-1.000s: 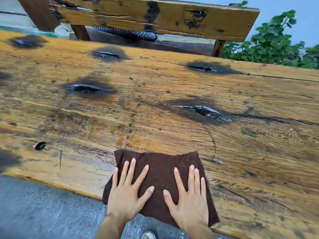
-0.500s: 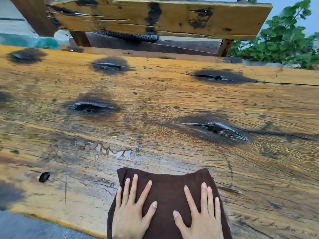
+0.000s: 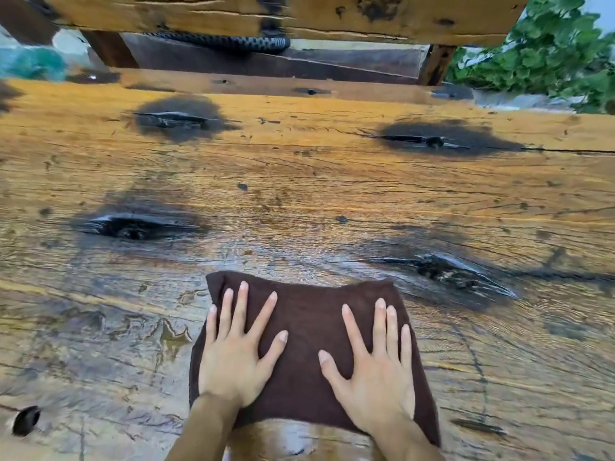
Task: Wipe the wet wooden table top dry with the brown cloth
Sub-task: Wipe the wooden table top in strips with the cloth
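The brown cloth [image 3: 307,327] lies flat on the wooden table top [image 3: 316,181], near the middle of its near half. My left hand [image 3: 236,351] presses on the cloth's left part with fingers spread and straight. My right hand [image 3: 376,364] presses on its right part the same way. Water films and small puddles [image 3: 169,337] glisten on the wood left of the cloth and beyond it.
Dark knots with cracks mark the planks, one [image 3: 439,267] just right of the cloth and another [image 3: 133,224] to the far left. A wooden bench back [image 3: 283,15] stands behind the table, with green foliage [image 3: 549,51] at the far right.
Both hands have pushed the cloth away from the table's near edge toward the middle. The near edge and the floor have dropped out of view.
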Available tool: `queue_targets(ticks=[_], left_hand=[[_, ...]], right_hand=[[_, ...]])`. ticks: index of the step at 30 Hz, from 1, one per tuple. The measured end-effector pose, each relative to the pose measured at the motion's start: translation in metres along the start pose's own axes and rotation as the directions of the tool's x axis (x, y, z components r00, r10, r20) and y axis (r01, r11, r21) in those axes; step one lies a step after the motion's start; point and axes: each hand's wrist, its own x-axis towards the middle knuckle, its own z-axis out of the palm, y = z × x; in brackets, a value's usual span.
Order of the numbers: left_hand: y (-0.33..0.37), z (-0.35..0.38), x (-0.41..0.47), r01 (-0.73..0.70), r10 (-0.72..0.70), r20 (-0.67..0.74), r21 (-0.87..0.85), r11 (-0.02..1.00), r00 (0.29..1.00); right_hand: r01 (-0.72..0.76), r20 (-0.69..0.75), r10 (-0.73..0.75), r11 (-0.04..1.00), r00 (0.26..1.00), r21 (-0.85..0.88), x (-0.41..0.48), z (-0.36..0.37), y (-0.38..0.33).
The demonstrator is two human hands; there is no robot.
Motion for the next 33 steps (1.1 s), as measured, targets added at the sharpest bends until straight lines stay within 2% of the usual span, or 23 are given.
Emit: queue_targets(ticks=[10, 33], left_hand=[[-0.018, -0.021, 0.148, -0.072, 0.072, -0.007, 0.016, 0.997, 0.997], [-0.024, -0.071, 0.455, -0.160, 0.162, -0.069, 0.030, 0.987, 0.984]], right_hand=[[-0.092, 0.178, 0.095, 0.995, 0.979, -0.024, 0.137, -0.014, -0.024], [-0.158, 0.061, 0.162, 0.985, 0.985, -0.065, 0.450, -0.025, -0.041]])
